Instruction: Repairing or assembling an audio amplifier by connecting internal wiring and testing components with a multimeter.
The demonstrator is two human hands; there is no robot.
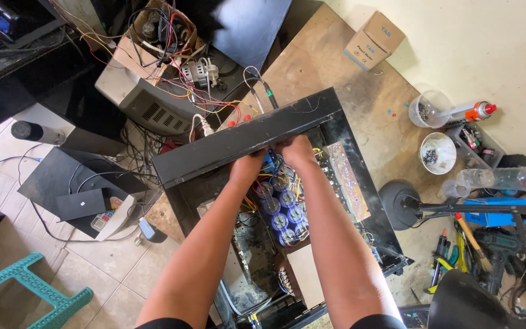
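Worn brown workbench carries your open black amplifier chassis; its long axis runs from you toward the far edge, tilted leftwards, back panel away from you. Your left hand and right hand curl into its far end beside blue capacitors; finger grip can't be told. A small tan cardboard box with blue lettering sits far right.
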